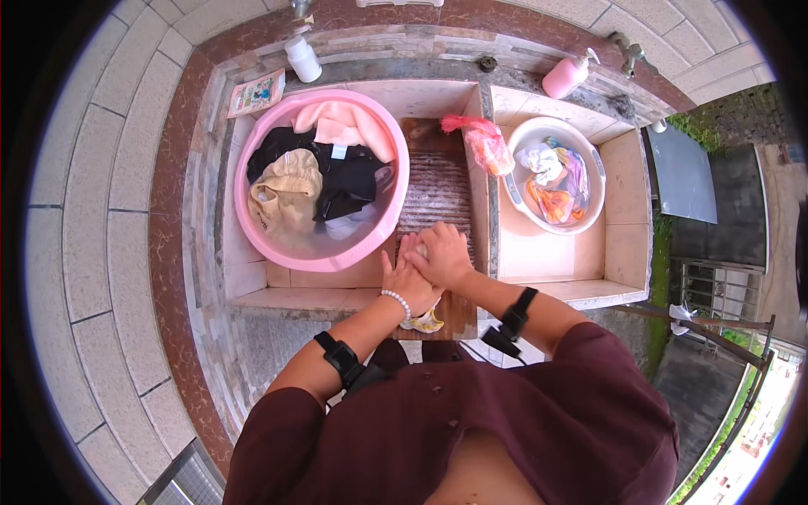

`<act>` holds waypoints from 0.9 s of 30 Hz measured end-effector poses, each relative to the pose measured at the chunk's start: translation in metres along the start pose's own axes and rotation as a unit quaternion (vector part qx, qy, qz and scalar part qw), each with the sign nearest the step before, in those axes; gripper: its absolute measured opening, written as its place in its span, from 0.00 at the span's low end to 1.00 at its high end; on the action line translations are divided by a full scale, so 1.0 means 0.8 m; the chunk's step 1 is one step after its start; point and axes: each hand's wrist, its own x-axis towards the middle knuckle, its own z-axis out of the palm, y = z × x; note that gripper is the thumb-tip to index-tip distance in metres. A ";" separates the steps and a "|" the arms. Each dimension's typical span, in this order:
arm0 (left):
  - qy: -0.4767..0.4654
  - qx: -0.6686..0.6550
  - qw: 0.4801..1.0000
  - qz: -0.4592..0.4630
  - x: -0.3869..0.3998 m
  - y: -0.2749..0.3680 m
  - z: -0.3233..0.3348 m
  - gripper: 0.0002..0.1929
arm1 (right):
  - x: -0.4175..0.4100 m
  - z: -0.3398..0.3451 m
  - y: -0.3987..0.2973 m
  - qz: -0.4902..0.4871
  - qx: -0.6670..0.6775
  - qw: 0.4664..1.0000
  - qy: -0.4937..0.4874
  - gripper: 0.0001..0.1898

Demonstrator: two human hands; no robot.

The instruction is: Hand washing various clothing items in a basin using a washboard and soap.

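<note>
My left hand (407,284), with a pale bead bracelet at the wrist, lies flat over the near part of a wooden washboard (437,199). My right hand (447,252) overlaps its fingers. A small pale thing (421,251), perhaps soap or a fold of cloth, shows at the right thumb. From under the left wrist a white and yellow cloth (426,322) sticks out on the board's near end; how far it runs beneath my palms is hidden. To the left, a pink basin (252,243) holds water and black, beige, pink and whitish clothes.
A white basin (512,197) with colourful wet cloths stands in the right sink (549,262). A pink net bag (483,145) hangs over the divider. On the back ledge are a white bottle (304,60), a printed packet (257,93) and a pink pump bottle (566,76). A tap (628,53) is at the back right.
</note>
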 end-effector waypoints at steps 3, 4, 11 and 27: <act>0.031 0.041 0.999 0.004 0.002 0.002 0.010 0.47 | -0.039 -0.035 0.009 -0.138 0.076 0.984 -0.082 0.14; 0.026 0.032 0.999 0.005 0.004 0.002 0.007 0.48 | -0.015 -0.019 0.016 -0.138 0.075 0.984 -0.085 0.14; 0.006 -0.006 1.000 0.003 0.001 0.009 -0.015 0.48 | 0.023 0.021 0.023 0.033 0.041 0.998 0.027 0.13; 0.034 0.027 0.999 -0.018 0.013 0.000 0.018 0.45 | -0.047 -0.037 0.020 -0.153 0.083 0.985 -0.018 0.16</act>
